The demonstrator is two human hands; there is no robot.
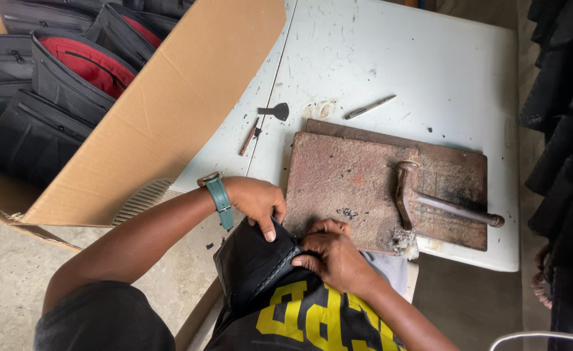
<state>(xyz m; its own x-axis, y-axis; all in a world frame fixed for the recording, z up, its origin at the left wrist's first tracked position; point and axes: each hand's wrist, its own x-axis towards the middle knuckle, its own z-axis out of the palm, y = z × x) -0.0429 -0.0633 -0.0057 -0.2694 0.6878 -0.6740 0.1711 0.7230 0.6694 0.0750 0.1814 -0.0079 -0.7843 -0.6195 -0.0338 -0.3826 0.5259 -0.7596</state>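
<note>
I hold a black leather piece [251, 263], folded like a wallet with stitching along one edge, close to my body at the table's near edge. My left hand [258, 199], with a teal-strapped watch on its wrist, grips the top left edge of the piece. My right hand [332, 253] pinches its right side beside the stitched seam. Both hands rest against the near edge of a rusty metal slab [345, 182].
A hammer [429, 198] lies on the slab. On the white table [429, 65] lie a metal awl [369, 107], a small brown-handled tool [249, 138] and a black leather scrap [277, 111]. A cardboard box [163, 110] of black bags stands at left. Dark items hang at right.
</note>
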